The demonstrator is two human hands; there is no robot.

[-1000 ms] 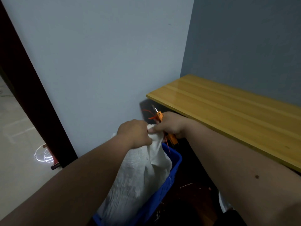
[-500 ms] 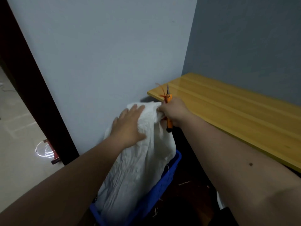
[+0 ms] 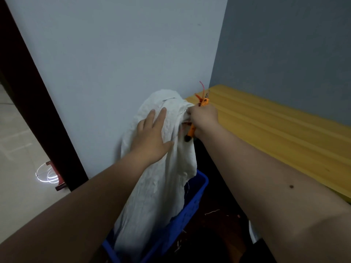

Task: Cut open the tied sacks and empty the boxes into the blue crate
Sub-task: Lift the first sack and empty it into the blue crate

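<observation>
A white woven sack stands upended in the blue crate, its lower end inside the crate and its top lifted against the wall. My left hand lies flat on the sack's side with straight fingers. My right hand grips the sack's upper corner together with orange-handled scissors; their tip and an orange string stick up above the fist. What is inside the sack and crate is hidden.
A yellow wooden bench runs along the grey wall on the right. The pale wall stands right behind the sack. A dark door frame is on the left. Bits of string lie on the dark floor beside the crate.
The sack's top has been raised from crate level to bench height. My left hand let go of the bunched fabric and now lies flat on the sack. My right hand rose with it.
</observation>
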